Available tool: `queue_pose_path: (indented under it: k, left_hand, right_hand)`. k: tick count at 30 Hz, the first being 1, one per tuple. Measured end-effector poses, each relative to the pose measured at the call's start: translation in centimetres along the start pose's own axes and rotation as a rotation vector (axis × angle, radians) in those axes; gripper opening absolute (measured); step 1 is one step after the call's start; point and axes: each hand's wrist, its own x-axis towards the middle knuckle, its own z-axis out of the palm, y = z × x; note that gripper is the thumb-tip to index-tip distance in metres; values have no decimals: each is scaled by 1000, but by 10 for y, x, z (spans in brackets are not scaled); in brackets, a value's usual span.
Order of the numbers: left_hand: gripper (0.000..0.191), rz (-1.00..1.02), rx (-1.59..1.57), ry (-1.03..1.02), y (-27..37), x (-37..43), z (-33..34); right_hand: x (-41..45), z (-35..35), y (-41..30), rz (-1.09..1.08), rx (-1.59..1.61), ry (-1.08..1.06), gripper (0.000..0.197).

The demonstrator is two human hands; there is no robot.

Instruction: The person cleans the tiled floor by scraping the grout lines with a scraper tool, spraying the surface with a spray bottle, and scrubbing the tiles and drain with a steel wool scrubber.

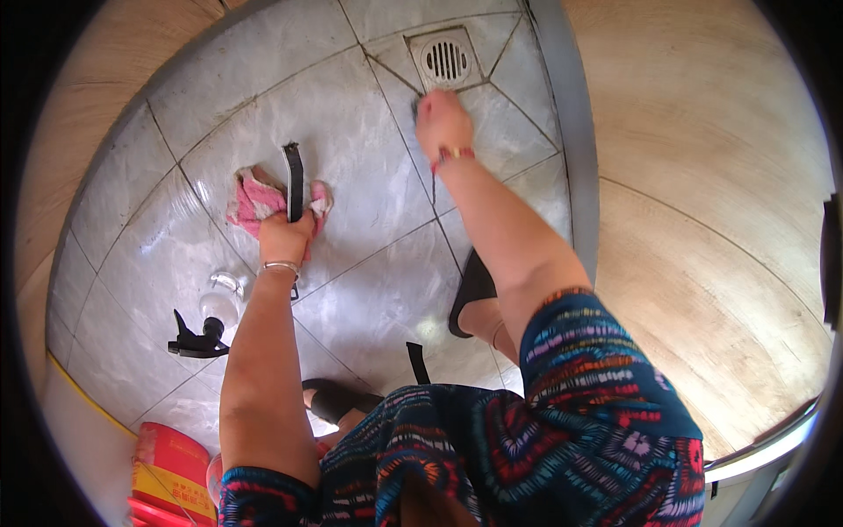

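Observation:
My left hand (pixel 287 236) is closed around a flat black strip-like tool (pixel 294 178) and a pink-and-white cloth (pixel 258 197), whose folds show on both sides of the tool. My right hand (pixel 445 118) is curled in a fist low over the tiles, just below a square metal floor drain (pixel 446 59) with a slotted round grate. A small dark piece of something shows at the left edge of this fist; what it is cannot be told. Beside my left forearm, a clear spray bottle with a black trigger head (pixel 199 339) lies on the floor.
Grey marbled floor tiles (pixel 355 263) with dark grout lie beneath me. Wood-patterned panels (pixel 698 197) rise on both sides. A red and yellow container (pixel 172 461) bearing writing stands at lower left. My feet in black slippers (pixel 475 290) are on the tiles, near a black strip (pixel 417 363).

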Motion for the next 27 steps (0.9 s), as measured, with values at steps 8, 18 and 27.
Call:
queue_pose_path:
  k: [8, 18, 27]
  left_hand:
    - [31, -25, 22, -2, 3, -1, -2]
    - [32, -8, 8, 41, 0, 0, -1]
    - [31, -2, -26, -12, -2, 4, 1]
  right_hand:
    - [15, -16, 18, -123, -66, -79, 9]
    - [14, -29, 21, -201, -75, -198, 4]
    - [38, -4, -23, -171, -48, -53, 5]
